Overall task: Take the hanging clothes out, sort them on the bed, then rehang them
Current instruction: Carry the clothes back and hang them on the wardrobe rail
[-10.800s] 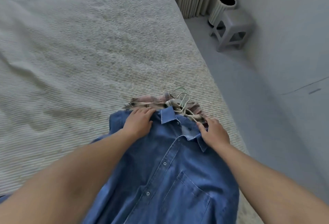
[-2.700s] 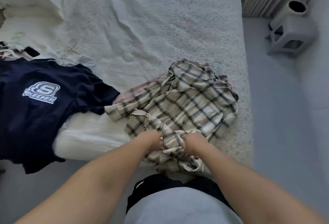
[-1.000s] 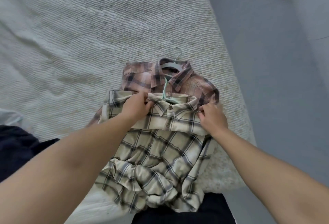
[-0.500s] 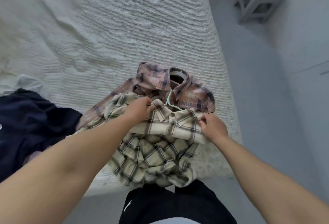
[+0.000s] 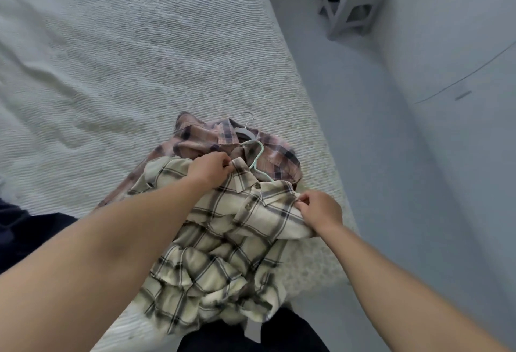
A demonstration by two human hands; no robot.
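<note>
We've got the cream plaid shirt by its shoulders at the near corner of the bed, left hand pinching beside the collar, right hand pinching the other shoulder. Its mint hanger lies over the pink plaid shirt underneath and looks like it could snag that collar, though we can't quite tell. Bunched hem might slide off the edge too.

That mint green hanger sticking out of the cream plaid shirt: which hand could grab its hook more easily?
The left hand, probably. It pinches the cream plaid shirt at the collar beside the mint green hanger; the right hand grips the shoulder, farther away.
</note>
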